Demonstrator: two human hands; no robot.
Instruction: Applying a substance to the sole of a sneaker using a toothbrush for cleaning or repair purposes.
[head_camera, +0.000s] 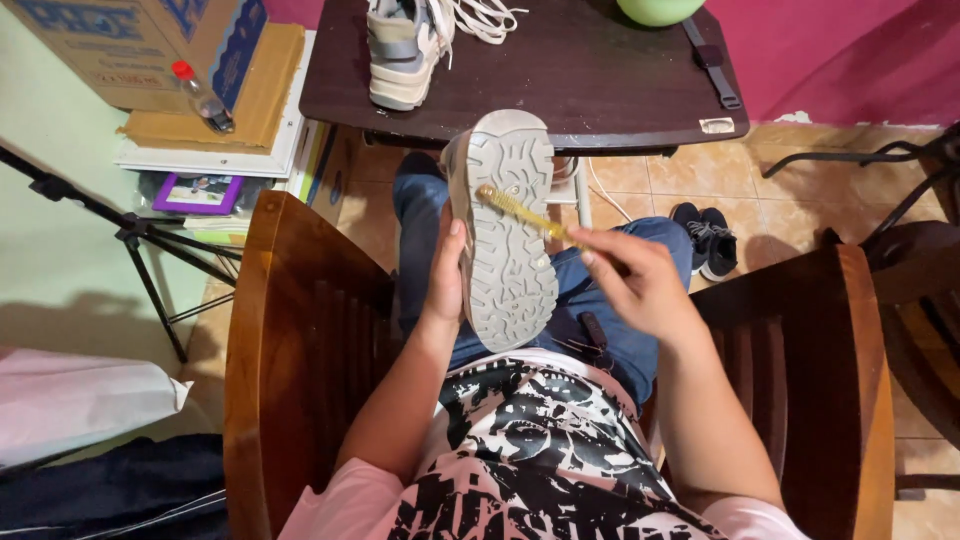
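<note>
My left hand (446, 275) grips a grey sneaker (507, 228) by its side, sole turned up toward me, over my lap. In my right hand (632, 282) is a yellow toothbrush (518, 211), its bristle end lying on the tread of the sole near the middle. The matching sneaker (402, 48), with loose white laces, stands on the dark wooden table (600, 90) in front of me. I sit in a wooden armchair (290, 350), wearing blue jeans and a black-and-white printed shirt.
A pair of black shoes (706, 238) sits on the tiled floor under the table's right side. A cardboard box (130, 40), a plastic bottle (202, 98) and stacked frames are at the left. A black tripod (140, 250) stands left; another chair (920, 280) right.
</note>
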